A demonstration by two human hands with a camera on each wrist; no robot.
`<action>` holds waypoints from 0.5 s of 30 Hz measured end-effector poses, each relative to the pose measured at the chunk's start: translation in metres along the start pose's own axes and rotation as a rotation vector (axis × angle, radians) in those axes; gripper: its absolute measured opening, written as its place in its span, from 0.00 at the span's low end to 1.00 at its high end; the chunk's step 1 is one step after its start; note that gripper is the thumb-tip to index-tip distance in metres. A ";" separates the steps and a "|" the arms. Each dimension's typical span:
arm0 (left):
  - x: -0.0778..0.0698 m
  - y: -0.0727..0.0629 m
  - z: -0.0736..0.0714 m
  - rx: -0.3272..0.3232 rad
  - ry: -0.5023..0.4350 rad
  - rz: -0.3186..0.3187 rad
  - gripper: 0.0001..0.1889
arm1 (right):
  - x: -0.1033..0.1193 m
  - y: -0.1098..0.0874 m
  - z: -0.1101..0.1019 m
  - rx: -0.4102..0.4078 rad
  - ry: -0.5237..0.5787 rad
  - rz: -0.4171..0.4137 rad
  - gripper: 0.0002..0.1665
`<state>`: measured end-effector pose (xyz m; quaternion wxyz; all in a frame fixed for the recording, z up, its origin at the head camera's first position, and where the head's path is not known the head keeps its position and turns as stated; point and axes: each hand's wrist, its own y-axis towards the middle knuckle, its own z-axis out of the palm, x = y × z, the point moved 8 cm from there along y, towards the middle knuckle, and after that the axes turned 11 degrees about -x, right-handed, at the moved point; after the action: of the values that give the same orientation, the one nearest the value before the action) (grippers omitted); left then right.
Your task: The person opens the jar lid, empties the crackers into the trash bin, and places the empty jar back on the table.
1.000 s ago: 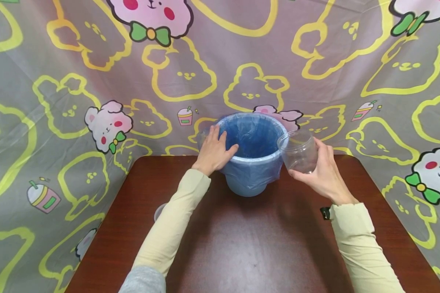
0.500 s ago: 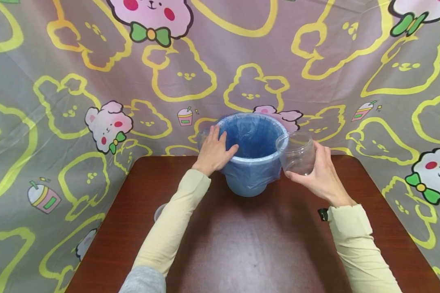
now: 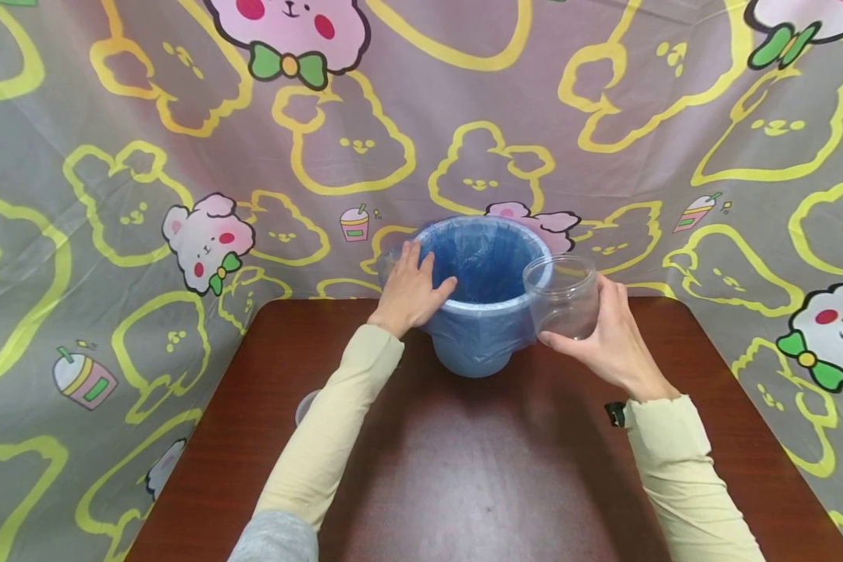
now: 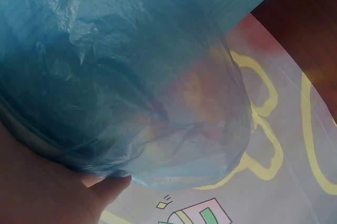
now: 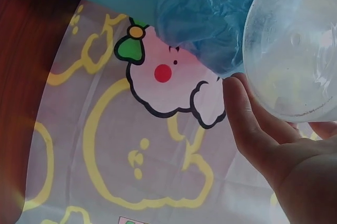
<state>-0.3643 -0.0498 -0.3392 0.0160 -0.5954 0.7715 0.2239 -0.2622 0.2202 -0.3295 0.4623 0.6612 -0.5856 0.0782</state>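
A blue trash can [image 3: 472, 351] lined with a thin blue plastic bag [image 4: 121, 77] stands at the back of the table, mouth up. My left hand [image 3: 409, 290] rests on its left rim, fingers extended over the bag. At the can's right side, my right hand [image 3: 614, 339] grips a clear plastic jar [image 3: 563, 300]. The jar has no lid on, and its mouth points up, tilted slightly toward the can, overlapping the can's right rim in the head view. In the right wrist view, the jar's round base [image 5: 295, 50] shows above the fingers.
A clear round plastic piece [image 3: 306, 406], perhaps a lid, lies on the brown table [image 3: 464, 468], partly hidden by my left forearm. A patterned cloth [image 3: 478, 94] hangs close behind the can and along both sides.
My right hand has moved slightly left with the jar, bringing it nearer the trash can. The left hand has stayed on the rim.
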 end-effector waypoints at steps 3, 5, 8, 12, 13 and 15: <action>0.000 0.000 0.000 -0.001 0.001 0.001 0.41 | 0.002 -0.002 0.001 0.006 0.011 0.004 0.61; 0.000 -0.001 0.000 -0.001 0.003 0.001 0.41 | 0.004 -0.004 0.001 0.011 0.018 0.010 0.61; 0.000 -0.001 -0.001 0.000 0.005 0.001 0.41 | 0.007 -0.005 0.001 0.017 0.024 0.019 0.61; 0.000 -0.001 -0.001 0.002 0.001 0.000 0.41 | 0.010 -0.006 0.002 0.027 0.032 0.026 0.62; 0.000 0.000 -0.001 0.003 0.000 0.001 0.41 | 0.011 -0.007 0.002 0.030 0.034 0.027 0.62; 0.000 0.000 0.000 0.005 0.003 0.003 0.41 | 0.012 -0.008 0.003 0.032 0.034 0.026 0.62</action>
<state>-0.3638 -0.0496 -0.3390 0.0158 -0.5946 0.7729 0.2211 -0.2532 0.2091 -0.3271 0.4604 0.6594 -0.5850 0.1049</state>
